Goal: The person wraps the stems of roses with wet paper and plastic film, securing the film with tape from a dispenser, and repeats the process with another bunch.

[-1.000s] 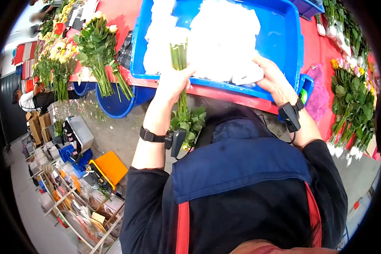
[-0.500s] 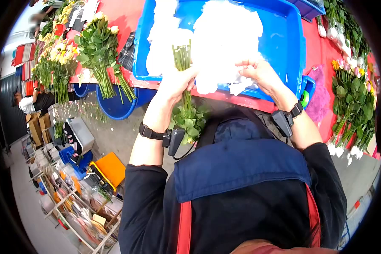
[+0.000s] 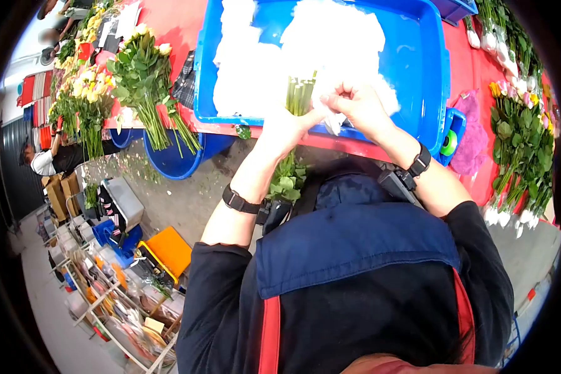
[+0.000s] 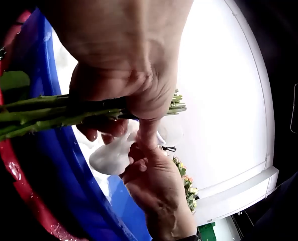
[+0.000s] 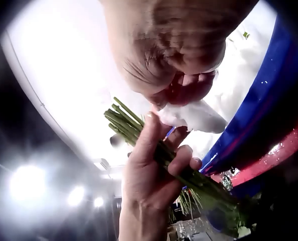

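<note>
My left hand (image 3: 287,129) grips a bunch of green flower stems (image 3: 300,93), cut ends upward past the thumb. Its leaves (image 3: 287,182) hang below the hand. Pinched in my right hand (image 3: 363,112) is a small, wet-looking white wad like cotton (image 5: 196,118), right beside the stems. In the right wrist view, the left thumb tip lies close against the wad. Both hands are over the near edge of a blue tray (image 3: 417,68), which holds a large white soft mass (image 3: 333,37), overexposed in the head view.
The tray stands on a red-covered table (image 3: 174,28). Bunches of roses (image 3: 140,81) lie to the left, wrapped flowers (image 3: 520,143) and a pink cloth (image 3: 470,134) to the right. Below the table edge stands a blue tub (image 3: 174,156). Another person (image 3: 50,156) is at the far left.
My right hand has come away from the edge of the white mass with the wad and moved left to the stems. My left hand has shifted right with the bunch.
</note>
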A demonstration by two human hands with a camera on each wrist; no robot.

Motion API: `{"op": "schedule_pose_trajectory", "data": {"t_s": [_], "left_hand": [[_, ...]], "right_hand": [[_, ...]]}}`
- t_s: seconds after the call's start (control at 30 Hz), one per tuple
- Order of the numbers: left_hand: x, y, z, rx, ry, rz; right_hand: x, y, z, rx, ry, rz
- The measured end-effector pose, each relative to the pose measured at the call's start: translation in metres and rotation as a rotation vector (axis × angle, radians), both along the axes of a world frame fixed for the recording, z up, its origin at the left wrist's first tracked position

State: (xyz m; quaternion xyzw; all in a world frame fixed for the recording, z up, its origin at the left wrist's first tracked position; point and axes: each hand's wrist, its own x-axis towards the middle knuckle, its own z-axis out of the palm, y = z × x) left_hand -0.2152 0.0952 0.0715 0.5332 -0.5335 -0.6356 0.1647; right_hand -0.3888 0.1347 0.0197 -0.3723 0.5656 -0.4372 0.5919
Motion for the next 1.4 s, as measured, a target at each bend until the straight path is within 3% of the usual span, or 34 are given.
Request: {"op": "schedule_pose_trajectory", "data": {"t_s": [0.07,0.27,0.47,0.57,0.77,0.97,1.07,1.17,1.23,1.3,1.4], "left_hand": [[0.001,-0.001,-0.007,-0.003,-0.047,0.053],[0.002,-0.006,-0.007,0.072,0.084,0.057],[0.007,-0.009,-0.003,0.051,0.127,0.134],[0.008,-0.008,-0.005,0.071,0.102,0.039],[0.007,-0.006,-0.005,0.098,0.070,-0.034],[0.010,-0.006,-0.002,0.038,0.063,0.021],[0.014,-0.007,0.008,0.064,-0.062,-0.043],[0.019,-0.003,0.002,0.032,-0.051,-0.079],[0.020,-0.001,0.009,0.023,-0.046,-0.068],[0.023,0.000,0.011,0.066,-0.036,-0.066],[0.029,-0.001,0.011,0.178,-0.060,-0.083]], "right_hand": [[-0.003,0.002,0.007,0.030,-0.127,0.022],[0.001,0.008,0.000,0.003,-0.021,0.005],[-0.013,0.010,0.000,0.156,-0.538,-0.088],[-0.009,0.014,-0.016,0.095,-0.199,0.011],[-0.008,0.004,-0.001,0.019,-0.130,-0.021],[-0.010,0.012,-0.011,0.070,-0.308,0.059],[-0.018,0.012,-0.015,0.011,-0.257,0.236],[-0.028,0.009,-0.003,0.157,-0.147,0.203],[-0.026,0.005,0.019,0.078,-0.031,-0.088],[-0.022,-0.001,0.027,-0.138,0.052,-0.333],[-0.008,0.000,0.045,-0.395,0.199,-0.342]]}}
